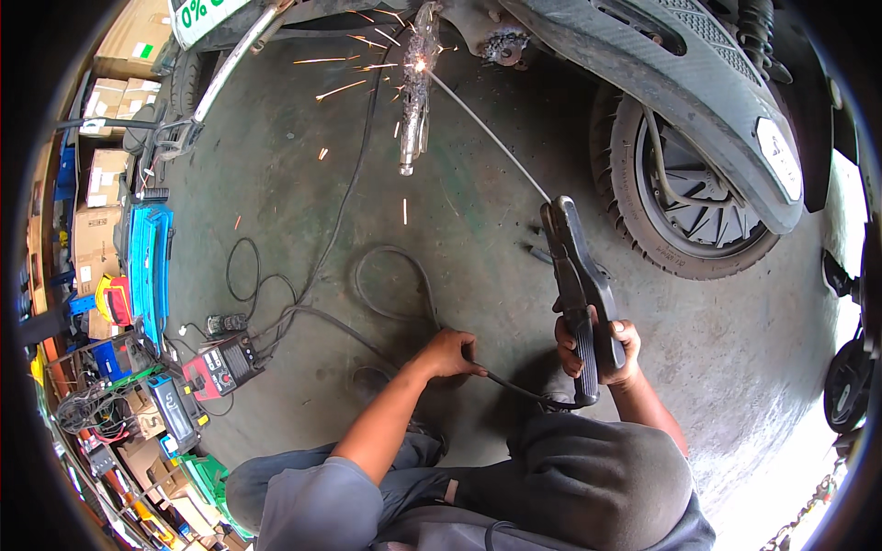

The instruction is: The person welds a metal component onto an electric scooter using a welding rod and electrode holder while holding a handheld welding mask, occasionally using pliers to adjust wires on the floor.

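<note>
My right hand [597, 351] grips a black electrode holder [574, 266]. A long thin welding rod [496, 138] runs from its jaw up to a metal part [413, 124] hanging under the scooter frame [570, 28], where a bright spot throws orange sparks. My left hand [448, 354] is closed on the black cable [505, 386] that leads into the back of the holder. The cable loops over the concrete floor toward a red and black welding machine [220, 367] at lower left.
At upper right is a scooter wheel [629, 184]; a white metal stand [211, 87] is at upper left. Cardboard boxes [101, 248], blue panels [152, 266] and cluttered tools line the left side. A pair of pliers-like dark pieces [537, 253] lies behind the holder. My knees [597, 477] are low in view.
</note>
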Tool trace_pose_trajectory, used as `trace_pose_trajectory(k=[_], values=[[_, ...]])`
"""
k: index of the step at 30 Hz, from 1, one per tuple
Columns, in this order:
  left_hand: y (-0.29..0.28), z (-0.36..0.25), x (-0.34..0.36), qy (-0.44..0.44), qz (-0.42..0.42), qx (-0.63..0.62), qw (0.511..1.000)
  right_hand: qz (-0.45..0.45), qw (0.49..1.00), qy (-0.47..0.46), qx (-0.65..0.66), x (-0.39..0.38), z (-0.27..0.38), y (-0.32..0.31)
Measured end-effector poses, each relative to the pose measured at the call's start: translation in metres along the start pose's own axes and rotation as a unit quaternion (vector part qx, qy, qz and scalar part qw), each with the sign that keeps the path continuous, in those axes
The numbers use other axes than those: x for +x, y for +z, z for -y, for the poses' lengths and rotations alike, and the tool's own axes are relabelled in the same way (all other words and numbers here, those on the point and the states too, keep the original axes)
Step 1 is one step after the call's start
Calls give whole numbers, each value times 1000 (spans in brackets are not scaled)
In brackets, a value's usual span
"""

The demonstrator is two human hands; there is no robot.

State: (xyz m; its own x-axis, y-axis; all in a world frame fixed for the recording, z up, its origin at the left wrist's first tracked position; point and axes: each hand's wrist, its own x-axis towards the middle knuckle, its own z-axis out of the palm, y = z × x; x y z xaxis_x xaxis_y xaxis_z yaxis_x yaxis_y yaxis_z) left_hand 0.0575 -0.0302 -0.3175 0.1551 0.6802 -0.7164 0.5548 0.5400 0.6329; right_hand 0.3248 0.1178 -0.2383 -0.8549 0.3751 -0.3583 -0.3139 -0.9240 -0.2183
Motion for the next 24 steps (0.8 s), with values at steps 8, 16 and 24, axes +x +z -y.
trace_pose_trajectory(k=[8, 16, 24], values=[[-2, -4, -1, 0, -1, 0, 1000, -8, 1000, 8, 2, -2, -3, -1], [1, 1, 0, -2, 0, -3, 1000, -3, 1000, 12, 6, -4, -6, -5], [-1, -5, 2, -3, 4, 12, 1000, -24, 999, -25, -40, -12, -8, -6]])
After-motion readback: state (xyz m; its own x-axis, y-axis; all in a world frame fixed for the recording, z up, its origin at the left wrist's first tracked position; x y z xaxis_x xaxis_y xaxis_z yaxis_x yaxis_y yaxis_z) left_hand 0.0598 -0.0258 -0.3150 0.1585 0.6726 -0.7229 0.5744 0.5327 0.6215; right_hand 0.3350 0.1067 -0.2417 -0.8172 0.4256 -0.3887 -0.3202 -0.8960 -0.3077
